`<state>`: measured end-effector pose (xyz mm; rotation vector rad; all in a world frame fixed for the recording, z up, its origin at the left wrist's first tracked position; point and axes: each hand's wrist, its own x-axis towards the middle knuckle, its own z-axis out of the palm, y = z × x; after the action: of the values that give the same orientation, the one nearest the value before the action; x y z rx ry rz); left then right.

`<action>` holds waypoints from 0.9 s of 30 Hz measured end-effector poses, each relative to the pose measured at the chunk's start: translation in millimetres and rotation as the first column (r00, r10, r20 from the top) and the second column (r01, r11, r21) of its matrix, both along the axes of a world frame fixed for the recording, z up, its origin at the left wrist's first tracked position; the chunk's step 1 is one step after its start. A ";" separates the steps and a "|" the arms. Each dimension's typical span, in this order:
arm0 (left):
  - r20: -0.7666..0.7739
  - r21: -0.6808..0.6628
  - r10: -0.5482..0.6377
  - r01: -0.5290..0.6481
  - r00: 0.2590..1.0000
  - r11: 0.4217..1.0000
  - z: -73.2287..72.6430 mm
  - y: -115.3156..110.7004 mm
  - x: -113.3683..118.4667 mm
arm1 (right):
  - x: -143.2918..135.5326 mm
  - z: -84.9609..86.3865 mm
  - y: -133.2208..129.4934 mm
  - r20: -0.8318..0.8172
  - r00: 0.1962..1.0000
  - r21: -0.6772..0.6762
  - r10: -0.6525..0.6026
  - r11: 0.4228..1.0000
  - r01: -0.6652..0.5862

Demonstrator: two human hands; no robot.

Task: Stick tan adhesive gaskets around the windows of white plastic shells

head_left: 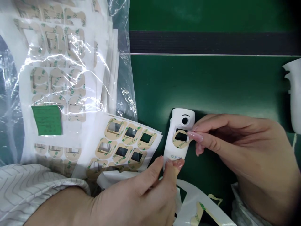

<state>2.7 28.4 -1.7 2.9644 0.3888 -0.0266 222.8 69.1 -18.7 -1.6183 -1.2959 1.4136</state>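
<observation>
A white plastic device housing [168, 141], with a round black hole and a rectangular window, lies tilted slightly on the green surface. My left hand [150, 191] grips its lower end between thumb and fingers, near small printed lettering. My right hand [225, 141] is closed in a pinch on the right edge of a tan adhesive sticker [180, 144]. The sticker lies over the housing's recess, its square cutout around the window. Beside my left hand is a sheet of matching stickers [150, 147] on white backing.
At left, a clear plastic bag [124, 84] covers stacked sticker sheets [90, 78], with a green label [47, 121] on it. Another white plastic part [295, 94] is at the right edge. A partly used sticker sheet [197, 191] lies at the bottom. A dark strip [211, 42] crosses the green table [211, 84].
</observation>
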 end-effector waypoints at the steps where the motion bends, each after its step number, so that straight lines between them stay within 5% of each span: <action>1: -0.001 0.004 -0.001 0.001 1.000 1.000 -0.8 0.2 0.1 | -0.4 0.3 -0.3 -0.002 1.000 0.002 -0.003 1.000 0.003; 27: -0.028 0.014 -0.012 0.013 1.000 1.000 4.5 5.4 0.9 | -8.8 -1.8 -6.1 0.010 0.999 0.130 -0.052 0.990 0.050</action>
<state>3.6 33.8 2.8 2.9832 0.3754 -0.0668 214.0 63.1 -20.4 -1.5657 -1.3170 1.2627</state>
